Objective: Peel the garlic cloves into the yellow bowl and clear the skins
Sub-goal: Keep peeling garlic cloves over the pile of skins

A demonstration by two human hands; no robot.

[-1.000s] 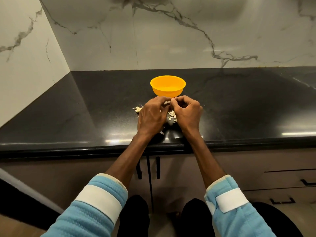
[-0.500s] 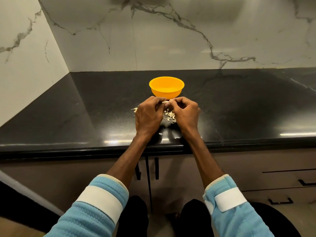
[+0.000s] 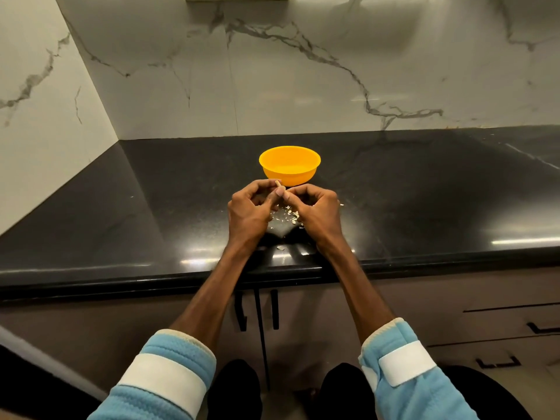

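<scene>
Clove [image 3: 279, 184]: centre of frame, held off the counter between both hands, just below the bowl's near wall.
Left hand [image 3: 250, 209]: fingers curled, fingertips pinching the clove's upper end.
Right hand [image 3: 315, 210]: fingers curled, thumb tip pressed against the clove's lower end.
Bowl [image 3: 288, 177]: yellow, upright on the counter, just above the hands in the frame.
Skins [image 3: 286, 215]: pale flakes scattered on the counter under and between the hands.
Counter [image 3: 151, 207]: black, glossy.

Warm, rather dim indoor light comes from above, leaving soft pale patches on the glossy wall [image 3: 303, 86] and thin white glare streaks along the front of the black counter [image 3: 121, 222]. The wide lens bows the counter's edge and slants the walls outward near the borders.
</scene>
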